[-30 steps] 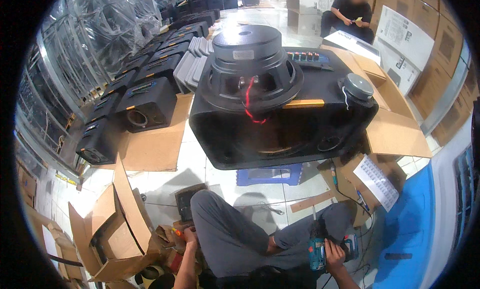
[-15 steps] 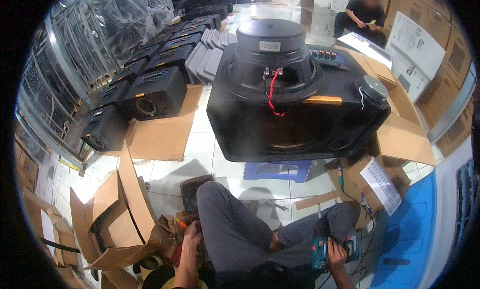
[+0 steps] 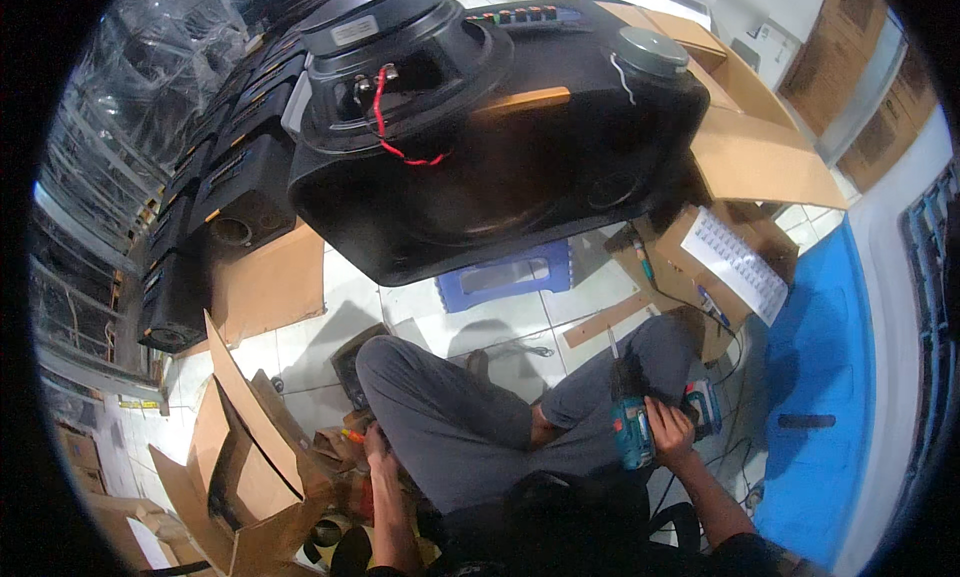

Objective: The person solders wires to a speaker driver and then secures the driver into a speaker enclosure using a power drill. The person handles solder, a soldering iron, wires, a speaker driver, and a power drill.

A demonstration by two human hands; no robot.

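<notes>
My right hand (image 3: 670, 429) is wrapped around a teal and black cordless drill (image 3: 632, 432), its long bit pointing away from me beside my right knee. Low on the left, next to my left thigh, my left hand (image 3: 378, 447) has its fingers bent together by a small orange item (image 3: 353, 436); what they hold is hard to make out. Ahead of me a big black speaker cabinet (image 3: 590, 167) rests on a blue plastic stool (image 3: 508, 279). On top of it sit a large speaker driver (image 3: 400, 87), magnet up, with red wires, and a small round tweeter (image 3: 650, 52) with a white wire.
Open cardboard boxes (image 3: 250, 457) stand at my left. Several black speaker cabinets (image 3: 235, 202) line the far left. A printed white sheet (image 3: 735, 262) lies on cardboard at the right, near a screwdriver (image 3: 642, 261), beside a blue plastic panel (image 3: 815, 407).
The view has tilted down and turned right, so the cabinet appears higher and further left. The drill stays in my right hand, and my left hand remains beside the orange item.
</notes>
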